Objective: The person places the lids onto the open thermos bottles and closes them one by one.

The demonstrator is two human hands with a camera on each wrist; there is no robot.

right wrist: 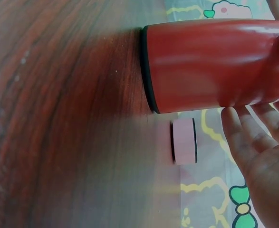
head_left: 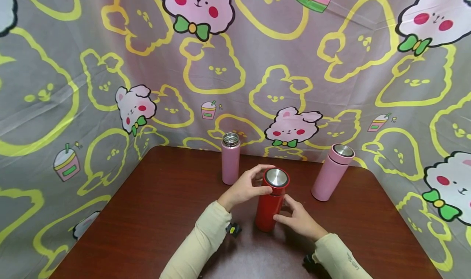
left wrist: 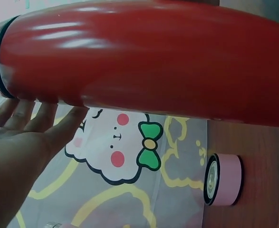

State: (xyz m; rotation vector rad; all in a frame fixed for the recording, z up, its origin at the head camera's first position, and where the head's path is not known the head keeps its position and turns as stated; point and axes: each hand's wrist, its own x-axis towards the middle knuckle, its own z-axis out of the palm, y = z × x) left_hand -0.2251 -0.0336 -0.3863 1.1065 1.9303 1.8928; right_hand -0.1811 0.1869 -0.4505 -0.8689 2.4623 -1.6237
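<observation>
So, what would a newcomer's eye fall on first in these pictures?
Probably the red bottle, near the middle of the head camera's picture, with the left hand gripping its top and the right hand holding it lower down. Next, the cartoon-printed cloth around the table's back and sides. Behind the red bottle, an open pink bottle stands to the left, a lidded pink bottle to the right.

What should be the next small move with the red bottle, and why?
Perhaps a twist of the red lid by the left grip: the lid is on, the left grip curls around it, and the right grip holds the red bottle lower down.
</observation>
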